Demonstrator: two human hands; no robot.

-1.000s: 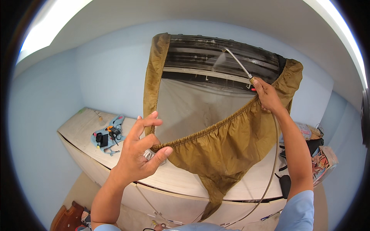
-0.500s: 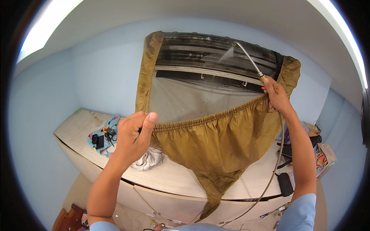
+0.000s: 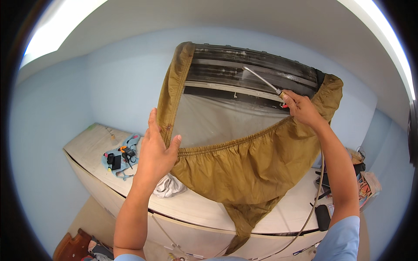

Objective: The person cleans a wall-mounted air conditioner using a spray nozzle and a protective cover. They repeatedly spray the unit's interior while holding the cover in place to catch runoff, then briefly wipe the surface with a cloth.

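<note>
A wall-mounted air conditioner, its dark inside bared, is surrounded by a brown cloth cleaning cover with a gathered elastic rim. My right hand grips the handle of a metal spray wand. The bent tip of the wand points into the unit, with a faint mist beside it. From the handle side a beige hose runs down past the cover. My left hand is open, fingers extended and thumb apart, against or close to the cover's left edge. Whether its palm touches the cloth is hidden.
Below the unit runs a long pale cabinet. On it lie a light-blue cloth with tools and a crumpled white cloth. A black pouch and a box of odds and ends stand at the right.
My left hand has gone from a loose fist to open, beside the cover's left edge. The wand tip has shifted left and lower across the unit.
</note>
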